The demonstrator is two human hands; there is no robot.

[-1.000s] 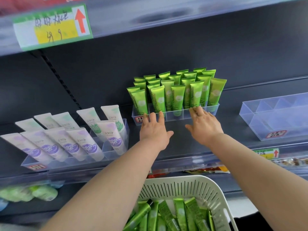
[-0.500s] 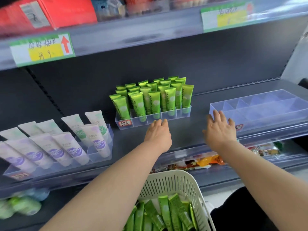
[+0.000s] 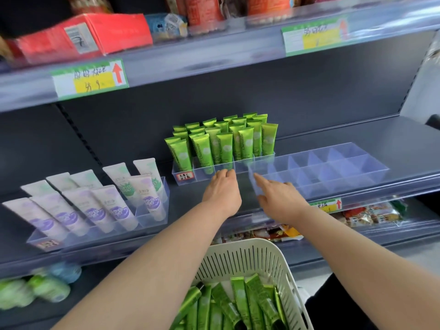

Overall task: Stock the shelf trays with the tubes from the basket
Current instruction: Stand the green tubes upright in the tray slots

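A clear tray (image 3: 202,173) packed with upright green tubes (image 3: 223,144) stands mid-shelf. My left hand (image 3: 221,191) touches its front wall with straight fingers. Right beside it sits an empty clear divided tray (image 3: 333,167). My right hand (image 3: 278,198) pinches that tray's near left corner between fingers and thumb. Below my arms is a white slotted basket (image 3: 240,256) holding several loose green tubes (image 3: 238,303).
A tilted tray of white and purple tubes (image 3: 95,206) fills the shelf's left side. Red boxes (image 3: 83,36) and price tags (image 3: 90,77) line the upper shelf. Snack packets (image 3: 371,213) lie on the lower shelf, with blurred green items (image 3: 35,287) at the lower left.
My right hand left the green tray, reached right to the empty tray and took its corner; that tray now sits closer to the green one. My left hand stayed at the green tray.
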